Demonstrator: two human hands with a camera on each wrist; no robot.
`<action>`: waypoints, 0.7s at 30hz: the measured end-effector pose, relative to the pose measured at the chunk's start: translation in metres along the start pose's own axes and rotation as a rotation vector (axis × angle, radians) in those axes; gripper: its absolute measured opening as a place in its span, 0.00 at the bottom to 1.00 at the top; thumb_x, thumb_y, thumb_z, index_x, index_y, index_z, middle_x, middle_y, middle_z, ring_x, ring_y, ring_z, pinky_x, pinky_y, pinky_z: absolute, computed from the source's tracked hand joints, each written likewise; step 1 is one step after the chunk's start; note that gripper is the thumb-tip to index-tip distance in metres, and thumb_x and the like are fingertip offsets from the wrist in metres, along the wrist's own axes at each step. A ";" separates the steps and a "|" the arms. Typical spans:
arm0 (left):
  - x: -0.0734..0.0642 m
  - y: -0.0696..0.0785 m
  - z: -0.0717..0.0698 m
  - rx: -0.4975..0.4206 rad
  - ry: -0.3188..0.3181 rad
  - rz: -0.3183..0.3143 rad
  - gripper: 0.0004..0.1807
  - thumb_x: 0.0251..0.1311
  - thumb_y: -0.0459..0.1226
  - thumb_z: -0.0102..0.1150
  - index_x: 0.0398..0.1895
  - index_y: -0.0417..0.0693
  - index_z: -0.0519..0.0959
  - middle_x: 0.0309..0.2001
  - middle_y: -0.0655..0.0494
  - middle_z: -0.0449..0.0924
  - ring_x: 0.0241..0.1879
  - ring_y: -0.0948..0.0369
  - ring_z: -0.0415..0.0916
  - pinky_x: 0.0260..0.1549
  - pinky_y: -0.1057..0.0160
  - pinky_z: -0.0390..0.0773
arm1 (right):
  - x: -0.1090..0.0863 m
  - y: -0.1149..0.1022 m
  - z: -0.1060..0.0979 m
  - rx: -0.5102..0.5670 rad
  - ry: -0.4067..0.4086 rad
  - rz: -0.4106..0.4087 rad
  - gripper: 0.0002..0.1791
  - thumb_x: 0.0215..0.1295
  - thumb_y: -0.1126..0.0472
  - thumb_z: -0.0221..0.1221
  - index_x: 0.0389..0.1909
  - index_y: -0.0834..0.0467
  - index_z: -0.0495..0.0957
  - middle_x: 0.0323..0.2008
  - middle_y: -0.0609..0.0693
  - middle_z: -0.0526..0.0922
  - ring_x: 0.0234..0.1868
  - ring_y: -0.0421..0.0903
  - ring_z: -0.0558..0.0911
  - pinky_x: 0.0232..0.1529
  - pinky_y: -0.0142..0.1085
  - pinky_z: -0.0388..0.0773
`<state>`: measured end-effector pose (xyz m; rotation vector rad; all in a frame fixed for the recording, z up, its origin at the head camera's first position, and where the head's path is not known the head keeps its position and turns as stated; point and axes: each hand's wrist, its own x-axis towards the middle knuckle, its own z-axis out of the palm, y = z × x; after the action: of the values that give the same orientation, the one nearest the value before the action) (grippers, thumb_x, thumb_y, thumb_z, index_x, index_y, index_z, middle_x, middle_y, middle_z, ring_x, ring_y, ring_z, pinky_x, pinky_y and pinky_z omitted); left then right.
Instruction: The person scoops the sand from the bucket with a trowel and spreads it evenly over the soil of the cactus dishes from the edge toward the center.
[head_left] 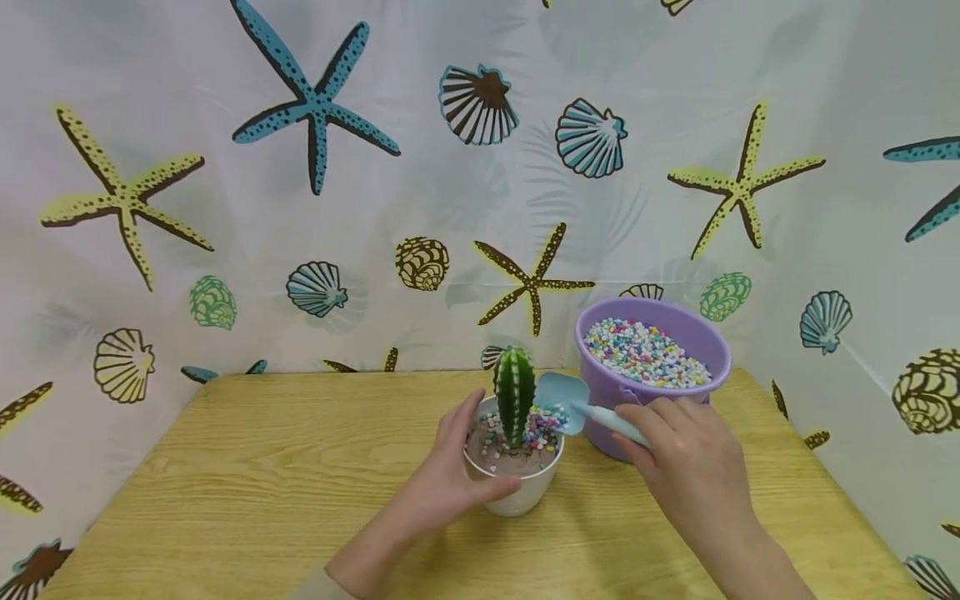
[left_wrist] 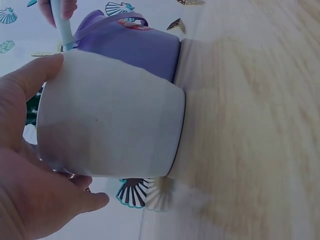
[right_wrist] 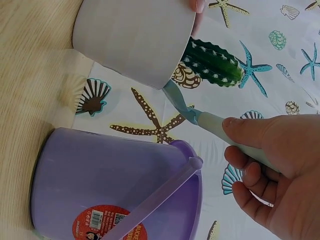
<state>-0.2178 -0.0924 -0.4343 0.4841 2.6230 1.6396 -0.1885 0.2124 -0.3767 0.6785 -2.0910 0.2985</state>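
Note:
A small green cactus [head_left: 514,398] stands in a white flower pot [head_left: 521,493], with colored pebbles [head_left: 542,427] on the brown surface around it. My left hand [head_left: 452,471] grips the pot from its left side, thumb at the front of the rim and fingers behind. In my right hand [head_left: 686,446] is the handle of a light blue toy shovel [head_left: 564,392], pinched between thumb and fingers. The shovel's blade tilts at the pot's right rim, with some pebbles on it. In the right wrist view the blade [right_wrist: 177,99] meets the rim; the pot's inside is hidden there.
A purple bucket [head_left: 609,375] filled with multicolored pebbles [head_left: 645,354] stands right behind the pot. Its handle [right_wrist: 155,197] hangs down over a red label. Under everything is a wood-grain table [head_left: 300,475], with a shell-and-starfish patterned cloth [head_left: 420,192] at the back and sides.

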 end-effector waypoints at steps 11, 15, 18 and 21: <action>-0.001 0.000 0.000 0.030 -0.035 0.032 0.66 0.59 0.52 0.84 0.92 0.64 0.47 0.88 0.43 0.46 0.83 0.37 0.53 0.76 0.26 0.57 | 0.000 0.000 0.003 -0.020 0.028 -0.013 0.26 0.45 0.67 0.87 0.47 0.55 0.90 0.34 0.48 0.88 0.33 0.49 0.81 0.33 0.45 0.78; -0.001 0.001 0.004 0.042 -0.010 0.028 0.66 0.57 0.52 0.86 0.92 0.59 0.50 0.86 0.40 0.51 0.81 0.37 0.58 0.76 0.28 0.60 | -0.001 0.000 0.003 -0.027 0.017 -0.006 0.26 0.45 0.67 0.87 0.47 0.55 0.90 0.34 0.48 0.88 0.34 0.50 0.81 0.33 0.45 0.79; -0.001 0.003 0.009 0.043 0.026 0.002 0.68 0.53 0.53 0.88 0.91 0.57 0.52 0.82 0.38 0.53 0.78 0.36 0.62 0.75 0.30 0.64 | -0.001 0.000 0.003 -0.031 0.006 -0.001 0.26 0.46 0.67 0.87 0.48 0.55 0.90 0.34 0.48 0.88 0.34 0.50 0.81 0.33 0.45 0.79; -0.002 0.003 0.011 0.043 0.032 -0.019 0.69 0.53 0.53 0.89 0.92 0.57 0.51 0.81 0.38 0.52 0.78 0.35 0.62 0.74 0.30 0.66 | 0.000 0.000 0.002 -0.033 0.001 0.002 0.26 0.47 0.67 0.87 0.48 0.55 0.90 0.35 0.49 0.88 0.34 0.50 0.81 0.34 0.46 0.79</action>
<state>-0.2132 -0.0822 -0.4364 0.4361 2.6826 1.6016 -0.1899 0.2113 -0.3783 0.6569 -2.0913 0.2648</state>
